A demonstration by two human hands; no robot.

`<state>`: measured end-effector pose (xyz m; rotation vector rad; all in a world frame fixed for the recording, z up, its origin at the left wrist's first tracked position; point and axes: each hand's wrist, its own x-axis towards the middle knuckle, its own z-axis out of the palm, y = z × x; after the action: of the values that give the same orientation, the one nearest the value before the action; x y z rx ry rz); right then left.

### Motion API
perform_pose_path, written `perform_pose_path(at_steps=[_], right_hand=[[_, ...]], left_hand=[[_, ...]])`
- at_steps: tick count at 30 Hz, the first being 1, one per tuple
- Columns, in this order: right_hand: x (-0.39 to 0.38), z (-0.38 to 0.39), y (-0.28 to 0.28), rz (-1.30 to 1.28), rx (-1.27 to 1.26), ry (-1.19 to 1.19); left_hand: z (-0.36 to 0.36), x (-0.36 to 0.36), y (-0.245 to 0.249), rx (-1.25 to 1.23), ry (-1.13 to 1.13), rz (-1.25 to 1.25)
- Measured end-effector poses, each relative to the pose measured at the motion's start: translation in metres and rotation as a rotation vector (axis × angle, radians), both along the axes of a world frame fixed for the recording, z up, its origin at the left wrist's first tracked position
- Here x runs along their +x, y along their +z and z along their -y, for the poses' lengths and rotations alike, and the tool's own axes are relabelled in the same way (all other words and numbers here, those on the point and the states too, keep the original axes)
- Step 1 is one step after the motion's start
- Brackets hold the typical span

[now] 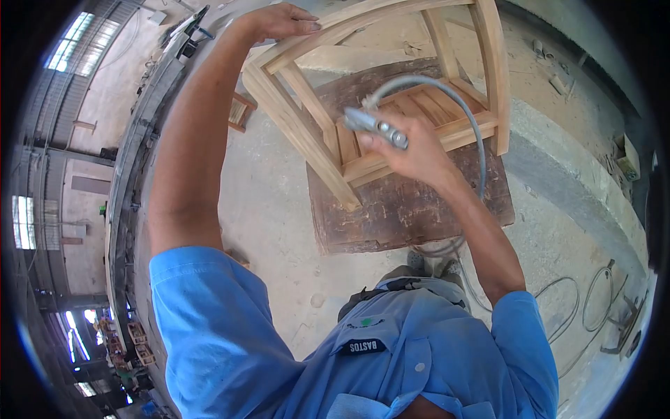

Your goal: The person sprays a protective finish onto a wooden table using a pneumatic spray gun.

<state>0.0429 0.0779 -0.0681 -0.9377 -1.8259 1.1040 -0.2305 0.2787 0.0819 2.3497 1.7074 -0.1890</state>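
Note:
An unpainted wooden chair [307,133] with a slatted seat stands on a worn brown board [412,202]. At the far upper left, my left hand [279,22] is closed over the chair's top rail, its fingertips lying along the wood. My right hand [417,145] is wrapped round a silver air gun [373,127], slightly blurred, over the front of the seat. From the gun a grey hose [469,112] loops up over the seat and back down past my right wrist.
Coiled hose [576,300] lies on the concrete floor to the right, near a low concrete ledge [572,167]. A small wooden piece of furniture [241,113] stands beyond my left forearm. A long rail-like structure [129,174] runs along the left. My shoes [417,262] are close to the board.

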Motion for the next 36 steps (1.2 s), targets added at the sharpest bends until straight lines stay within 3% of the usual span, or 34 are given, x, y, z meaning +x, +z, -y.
perform_pose_path(at_steps=[4,7,8,11,13,15,16,19,20,21,23,25,27,29,32,36], right_hand=[[0.022,0.028,-0.016,0.129,-0.074,0.054],[0.045,0.054,0.006,-0.022,-0.105,0.106],[0.051,0.060,0.014,-0.081,-0.009,0.110],[0.062,0.076,0.041,-0.240,0.255,0.092],[0.064,0.078,0.055,-0.313,0.381,0.061],[0.073,0.084,0.051,-0.227,0.272,0.152],[0.079,0.090,0.037,-0.127,0.204,0.202],[0.107,0.123,-0.028,0.106,0.115,0.267],[0.121,0.139,-0.057,0.204,0.126,0.267],[0.134,0.156,-0.083,0.268,0.062,0.255],[0.160,0.188,-0.109,0.333,-0.059,0.209],[0.183,0.208,-0.117,0.330,-0.120,0.130],[0.205,0.220,-0.124,0.321,-0.143,0.027],[0.231,0.227,-0.132,0.267,-0.212,-0.044],[0.267,0.231,-0.132,0.042,-0.348,-0.132],[0.301,0.233,-0.121,-0.045,-0.379,-0.211]], left_hand=[[0.029,0.025,0.031,0.039,-0.025,-0.176],[0.026,0.037,0.039,-0.103,0.057,-0.225],[0.019,0.040,0.039,-0.160,0.081,-0.245],[0.005,0.055,0.037,-0.102,-0.039,-0.564],[-0.006,0.056,0.036,-0.211,-0.058,-0.606],[-0.014,0.054,0.033,-0.262,-0.114,-0.703],[-0.032,0.031,0.019,-0.218,-0.379,-0.768],[0.001,0.020,0.009,-0.011,-0.205,-0.586],[0.032,0.031,0.013,0.033,-0.002,-0.455],[0.042,0.021,0.001,0.207,-0.236,-0.419],[0.065,0.028,-0.009,0.195,-0.099,-0.295],[0.108,0.036,-0.034,0.295,0.072,0.010],[0.144,0.050,-0.060,0.528,0.064,0.038],[0.187,0.092,-0.054,0.529,0.209,-0.042],[0.222,0.098,-0.079,0.693,0.108,-0.067],[0.263,0.105,-0.119,0.859,0.039,-0.089]])
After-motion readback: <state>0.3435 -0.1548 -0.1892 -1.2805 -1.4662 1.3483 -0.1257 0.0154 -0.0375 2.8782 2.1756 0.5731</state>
